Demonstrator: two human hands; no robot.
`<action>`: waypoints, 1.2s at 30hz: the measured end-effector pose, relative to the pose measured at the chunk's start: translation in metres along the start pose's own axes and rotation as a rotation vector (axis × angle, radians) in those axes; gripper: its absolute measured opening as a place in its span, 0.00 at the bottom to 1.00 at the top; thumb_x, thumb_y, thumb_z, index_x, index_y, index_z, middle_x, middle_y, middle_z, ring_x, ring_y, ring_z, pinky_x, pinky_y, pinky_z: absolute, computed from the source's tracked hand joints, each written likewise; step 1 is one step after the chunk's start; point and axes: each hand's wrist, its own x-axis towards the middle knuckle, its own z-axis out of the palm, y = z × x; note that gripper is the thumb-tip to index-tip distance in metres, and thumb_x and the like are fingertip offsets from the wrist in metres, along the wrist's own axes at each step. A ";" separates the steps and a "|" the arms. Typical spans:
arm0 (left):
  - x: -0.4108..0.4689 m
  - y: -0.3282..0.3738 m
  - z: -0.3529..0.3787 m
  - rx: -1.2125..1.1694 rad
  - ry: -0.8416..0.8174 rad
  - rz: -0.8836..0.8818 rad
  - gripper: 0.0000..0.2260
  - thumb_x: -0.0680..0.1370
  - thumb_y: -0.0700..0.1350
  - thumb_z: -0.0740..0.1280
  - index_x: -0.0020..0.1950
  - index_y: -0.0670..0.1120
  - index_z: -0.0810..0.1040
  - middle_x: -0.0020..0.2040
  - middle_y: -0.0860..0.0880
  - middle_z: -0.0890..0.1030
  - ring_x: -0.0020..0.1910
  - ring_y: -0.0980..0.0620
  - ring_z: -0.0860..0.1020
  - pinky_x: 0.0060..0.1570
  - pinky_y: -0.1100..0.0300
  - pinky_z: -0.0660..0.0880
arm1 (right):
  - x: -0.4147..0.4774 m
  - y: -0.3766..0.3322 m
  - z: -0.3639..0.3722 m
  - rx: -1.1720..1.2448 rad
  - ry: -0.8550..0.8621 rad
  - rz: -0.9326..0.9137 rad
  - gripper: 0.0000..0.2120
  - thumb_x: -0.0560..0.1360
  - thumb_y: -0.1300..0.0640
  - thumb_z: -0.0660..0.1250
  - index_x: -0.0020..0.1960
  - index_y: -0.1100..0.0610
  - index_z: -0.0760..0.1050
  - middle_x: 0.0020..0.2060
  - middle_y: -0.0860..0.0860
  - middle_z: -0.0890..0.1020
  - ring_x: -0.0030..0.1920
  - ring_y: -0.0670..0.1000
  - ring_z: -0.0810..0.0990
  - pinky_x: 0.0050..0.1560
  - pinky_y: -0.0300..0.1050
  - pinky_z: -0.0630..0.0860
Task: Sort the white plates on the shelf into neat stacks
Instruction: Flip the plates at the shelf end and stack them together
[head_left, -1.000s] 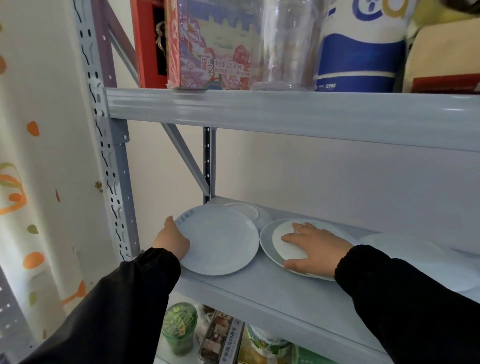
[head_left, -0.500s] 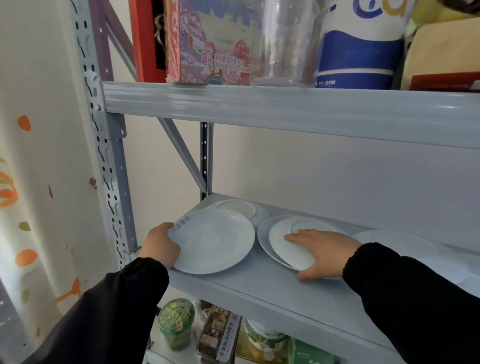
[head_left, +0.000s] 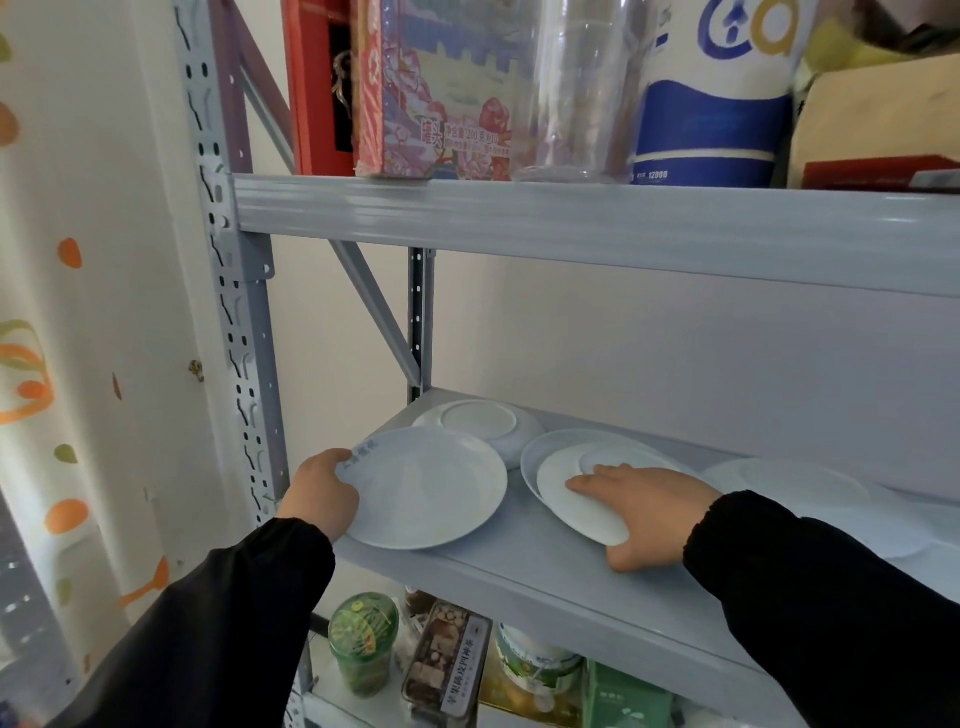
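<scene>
Both hands on plates, mid-sort.
Left hand (head_left: 319, 493) clamped big plate (head_left: 428, 488) at rim; right hand (head_left: 647, 506) fingers spread over small plate (head_left: 576, 499). Prob. slick, brittle.

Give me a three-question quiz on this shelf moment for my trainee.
1. True or false: the left hand grips the rim of the large plate.
2. Which way does the dish behind that plate lie? A) upright B) upside down C) on edge
3. What does the right hand press on?

Key: 1 true; 2 B; 3 the small plate resting tilted in a wider plate.
</scene>
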 end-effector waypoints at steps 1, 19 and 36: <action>-0.001 0.000 -0.001 0.000 -0.006 -0.002 0.25 0.74 0.33 0.57 0.70 0.46 0.71 0.66 0.43 0.74 0.54 0.45 0.74 0.52 0.56 0.72 | -0.001 -0.001 0.000 -0.003 0.006 -0.002 0.43 0.68 0.45 0.65 0.77 0.38 0.49 0.78 0.47 0.57 0.75 0.54 0.61 0.69 0.50 0.66; -0.029 -0.001 -0.016 0.012 -0.009 0.015 0.17 0.77 0.38 0.60 0.66 0.43 0.71 0.59 0.44 0.74 0.54 0.44 0.73 0.50 0.58 0.66 | 0.005 -0.011 -0.002 -0.184 0.136 -0.022 0.31 0.79 0.62 0.54 0.79 0.47 0.50 0.74 0.54 0.64 0.68 0.58 0.70 0.64 0.52 0.70; -0.046 -0.015 -0.027 0.025 0.009 0.080 0.26 0.79 0.49 0.61 0.77 0.49 0.60 0.76 0.48 0.62 0.74 0.48 0.63 0.69 0.53 0.62 | 0.061 -0.058 -0.047 1.512 0.786 0.095 0.20 0.68 0.62 0.58 0.48 0.42 0.81 0.46 0.46 0.85 0.51 0.54 0.82 0.54 0.55 0.80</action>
